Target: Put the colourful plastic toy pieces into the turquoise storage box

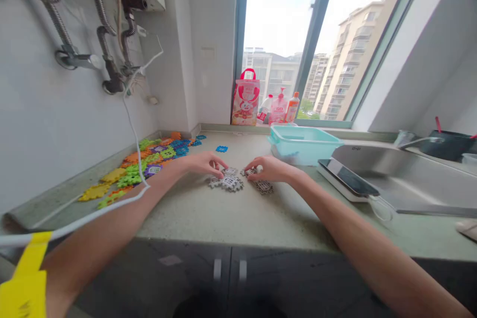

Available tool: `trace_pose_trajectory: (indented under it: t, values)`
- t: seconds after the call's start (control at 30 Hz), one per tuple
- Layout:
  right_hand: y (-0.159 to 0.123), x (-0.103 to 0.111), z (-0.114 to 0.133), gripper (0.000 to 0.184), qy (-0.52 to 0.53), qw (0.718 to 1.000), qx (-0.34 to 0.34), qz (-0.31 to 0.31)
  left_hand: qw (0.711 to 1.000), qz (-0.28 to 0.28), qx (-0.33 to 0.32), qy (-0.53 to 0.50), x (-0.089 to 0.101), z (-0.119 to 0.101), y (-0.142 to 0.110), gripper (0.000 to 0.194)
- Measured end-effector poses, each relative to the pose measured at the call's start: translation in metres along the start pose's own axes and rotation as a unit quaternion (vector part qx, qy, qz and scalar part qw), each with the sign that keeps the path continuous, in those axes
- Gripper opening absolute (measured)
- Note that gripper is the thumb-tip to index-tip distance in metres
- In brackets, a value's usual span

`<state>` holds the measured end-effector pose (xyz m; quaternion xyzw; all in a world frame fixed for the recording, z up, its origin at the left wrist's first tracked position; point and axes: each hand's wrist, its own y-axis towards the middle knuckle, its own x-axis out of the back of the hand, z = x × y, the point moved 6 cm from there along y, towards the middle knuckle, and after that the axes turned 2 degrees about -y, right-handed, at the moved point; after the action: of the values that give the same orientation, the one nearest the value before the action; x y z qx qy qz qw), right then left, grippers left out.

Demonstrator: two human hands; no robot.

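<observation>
My left hand reaches in from the left, its thumb and forefinger closed at the edge of a grey interlocking plastic piece with toothed edges and a grid-like middle. Several such grey pieces lie flat and close together under and beside these fingers. To the right, my right hand pinches another grey toothed piece, partly hidden by the fingers. Just below that hand, a further grey piece rests on the counter. A small gap separates the two grey groups.
Orange, green, yellow, purple and blue pieces are heaped at the left, a lone blue piece behind. A white cable crosses my left arm. To the right are a turquoise tub, a phone-like dark-screened device and a steel sink.
</observation>
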<state>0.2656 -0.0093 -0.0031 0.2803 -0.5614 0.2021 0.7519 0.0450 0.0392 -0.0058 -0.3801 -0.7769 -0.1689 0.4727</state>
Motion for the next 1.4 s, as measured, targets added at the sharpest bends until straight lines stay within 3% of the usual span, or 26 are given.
trace_pose_trajectory:
  t: [0.13, 0.23, 0.3, 0.37, 0.43, 0.57, 0.63, 0.97, 1.13, 1.23, 1.4]
  values:
    - [-0.001, 0.005, -0.009, 0.032, -0.043, 0.997, -0.049, -0.033, 0.998, -0.059, -0.008, 0.0, -0.001, 0.007, 0.004, 0.061]
    - [-0.003, 0.02, -0.009, 0.032, -0.048, 0.985, -0.066, -0.151, 0.996, -0.079, -0.027, -0.013, -0.01, 0.003, 0.008, 0.065]
    - [-0.004, 0.028, -0.003, 0.032, -0.02, 0.97, -0.042, -0.238, 0.996, -0.083, -0.038, -0.017, -0.016, 0.0, 0.012, 0.067]
    - [-0.002, 0.028, 0.002, 0.031, 0.014, 0.96, -0.014, -0.281, 0.995, -0.083, -0.043, -0.019, -0.021, -0.001, 0.015, 0.069]
    - [0.004, 0.018, 0.006, 0.028, 0.036, 0.966, 0.002, -0.257, 0.994, -0.091, -0.044, -0.03, -0.022, 0.0, 0.018, 0.076]
    - [0.016, -0.014, 0.004, 0.018, 0.056, 0.993, -0.017, -0.104, 0.99, -0.114, -0.047, -0.062, -0.018, 0.004, 0.019, 0.091]
    - [0.017, -0.021, 0.001, 0.018, 0.068, 0.994, -0.031, -0.077, 0.99, -0.117, -0.045, -0.06, -0.017, 0.006, 0.018, 0.089]
    - [0.015, -0.02, 0.001, 0.027, 0.1, 0.993, -0.008, -0.067, 0.989, -0.145, -0.009, -0.003, 0.003, 0.024, 0.009, 0.066]
    - [0.015, -0.02, -0.001, 0.023, 0.08, 0.993, -0.02, -0.085, 0.994, -0.099, 0.007, 0.053, 0.006, 0.018, 0.001, 0.066]
    - [0.014, -0.018, -0.001, 0.025, 0.072, 0.992, -0.037, -0.096, 0.994, -0.094, 0.013, 0.055, 0.006, 0.019, -0.001, 0.056]
    - [0.014, -0.016, -0.001, 0.024, 0.095, 0.989, -0.02, -0.111, 0.981, -0.184, -0.036, 0.06, 0.01, 0.015, 0.0, 0.034]
